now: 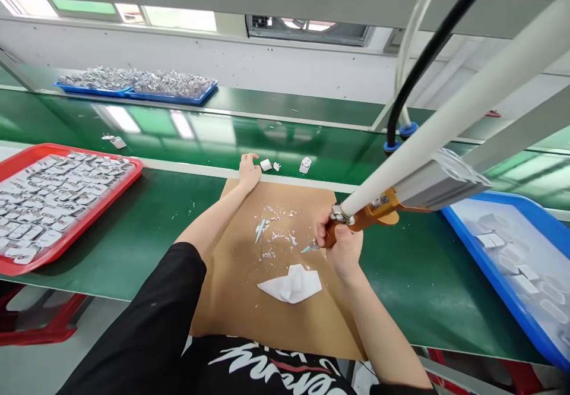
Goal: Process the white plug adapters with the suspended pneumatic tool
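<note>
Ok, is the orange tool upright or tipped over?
Tipped: the orange tool slants in the right hand, its blue tip low on the left and its body rising rightward.

i find the brown sheet (240,312) at centre matt, like cardboard; the white piece (289,285) upon it looks soft, cloth or paper, i cannot tell which. the orange tool (369,217) appears smooth. at left, the red tray (95,217) is shiny plastic; upper left, the small parts (173,83) gleam like metal.
</note>
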Demonstrator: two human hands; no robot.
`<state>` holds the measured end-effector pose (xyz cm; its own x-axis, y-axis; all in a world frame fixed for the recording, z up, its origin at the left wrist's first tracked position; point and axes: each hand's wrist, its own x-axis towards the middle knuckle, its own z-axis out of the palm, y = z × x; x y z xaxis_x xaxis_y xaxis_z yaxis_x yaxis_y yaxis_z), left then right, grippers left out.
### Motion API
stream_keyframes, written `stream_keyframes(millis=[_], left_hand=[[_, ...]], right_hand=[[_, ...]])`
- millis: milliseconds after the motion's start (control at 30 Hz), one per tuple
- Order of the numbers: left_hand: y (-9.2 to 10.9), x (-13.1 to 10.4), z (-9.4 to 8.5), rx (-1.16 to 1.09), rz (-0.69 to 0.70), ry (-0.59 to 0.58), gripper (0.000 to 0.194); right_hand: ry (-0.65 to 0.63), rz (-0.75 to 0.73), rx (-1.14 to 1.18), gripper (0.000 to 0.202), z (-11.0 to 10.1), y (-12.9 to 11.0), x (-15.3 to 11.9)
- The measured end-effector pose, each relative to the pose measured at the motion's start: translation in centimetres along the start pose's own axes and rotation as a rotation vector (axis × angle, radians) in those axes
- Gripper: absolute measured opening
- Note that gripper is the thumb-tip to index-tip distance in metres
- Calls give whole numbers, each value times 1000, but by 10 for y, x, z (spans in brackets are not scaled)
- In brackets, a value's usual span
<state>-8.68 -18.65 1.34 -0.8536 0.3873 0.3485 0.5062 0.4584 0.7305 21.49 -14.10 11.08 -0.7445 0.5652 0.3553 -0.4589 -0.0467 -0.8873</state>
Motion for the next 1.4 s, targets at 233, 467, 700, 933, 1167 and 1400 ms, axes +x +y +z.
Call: stream_keyframes(millis=[233, 467, 700, 933, 1167, 1400], left_hand=[[33, 5, 14, 118, 314, -239, 41], [69, 18, 53, 199, 373, -480, 52], [79, 7, 43, 115, 324, -435, 26], [72, -53, -25, -21, 404, -440, 15], [29, -117, -121, 143, 354, -492, 23], [9, -143, -146, 199, 281, -608, 23]], right_hand=[[30, 6, 20, 39, 9, 0, 12], [34, 6, 13, 42, 13, 1, 9], [33, 22, 9, 45, 16, -6, 0], [39, 13, 38, 43, 14, -7, 2], [15, 29, 41, 42, 15, -5, 7], [-14, 1, 23, 40, 25, -9, 7]])
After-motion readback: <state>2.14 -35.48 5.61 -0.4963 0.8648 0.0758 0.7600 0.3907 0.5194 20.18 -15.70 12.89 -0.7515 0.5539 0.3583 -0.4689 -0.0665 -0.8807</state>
